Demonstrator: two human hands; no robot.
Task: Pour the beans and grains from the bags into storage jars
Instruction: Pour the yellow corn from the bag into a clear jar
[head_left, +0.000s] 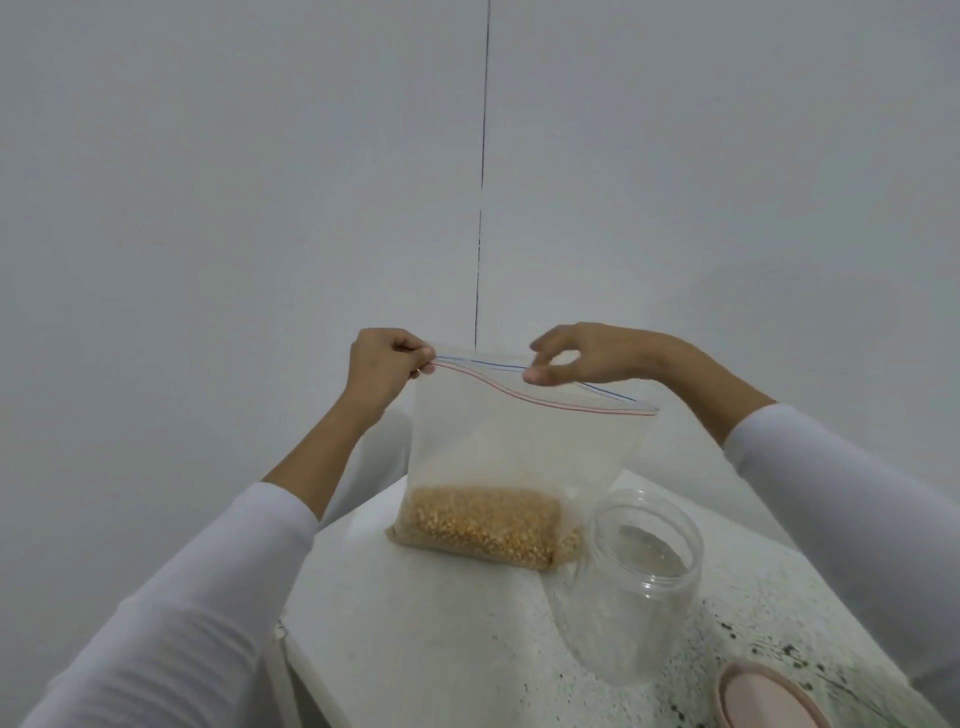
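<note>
A clear zip bag (519, 441) stands upright on the white table (431, 623), with yellow grains (478, 522) filling its bottom. Its blue and red zip strips have parted along the top. My left hand (384, 366) pinches the bag's top left corner. My right hand (576, 358) pinches the far strip near the middle of the opening. A clear plastic jar (631, 582) without a lid stands to the right of the bag, empty.
A pink lid (763, 699) lies on the table at the lower right, partly cut off by the frame. The table's right part is speckled with dark spots. A plain white wall with a thin vertical seam rises behind.
</note>
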